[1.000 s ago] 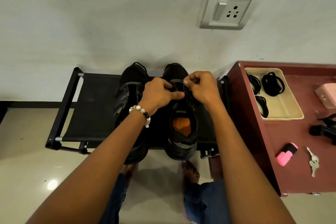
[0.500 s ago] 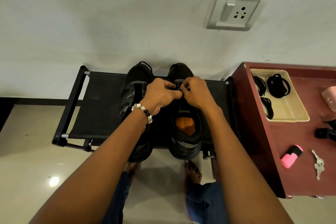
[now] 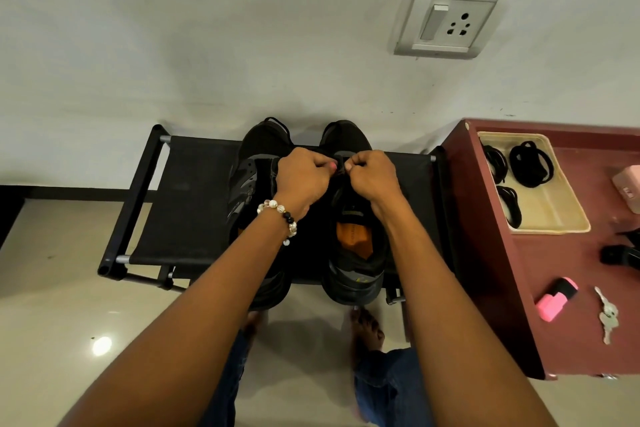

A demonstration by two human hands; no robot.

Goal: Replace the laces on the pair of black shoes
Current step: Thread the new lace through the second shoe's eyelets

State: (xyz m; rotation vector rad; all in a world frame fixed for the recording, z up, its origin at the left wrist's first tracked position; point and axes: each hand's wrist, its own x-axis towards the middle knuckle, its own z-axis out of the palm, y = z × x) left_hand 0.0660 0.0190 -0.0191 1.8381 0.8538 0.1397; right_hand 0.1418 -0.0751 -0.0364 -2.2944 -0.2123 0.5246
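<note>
Two black shoes stand side by side, toes to the wall, on a low black fabric rack point(image 3: 194, 204). The right shoe point(image 3: 356, 253) has an orange insole; the left shoe point(image 3: 249, 184) is partly hidden under my left forearm. My left hand point(image 3: 303, 180) and my right hand point(image 3: 372, 175) meet over the right shoe's lacing area, both pinching the black lace point(image 3: 343, 166) between fingertips. Only a short bit of lace shows between them. Coiled black laces point(image 3: 528, 163) lie in a beige tray point(image 3: 554, 222) on the maroon table.
The maroon table point(image 3: 502, 253) stands right of the rack and carries a pink highlighter point(image 3: 557, 298), keys point(image 3: 607, 317), a black object point(image 3: 620, 255) and a pink box point(image 3: 628, 187). A wall socket point(image 3: 450, 22) sits above. My bare feet point(image 3: 367, 326) stand on the tiled floor.
My hands have drawn closer together over the right shoe's tongue, fingertips now nearly touching. The view has shifted slightly.
</note>
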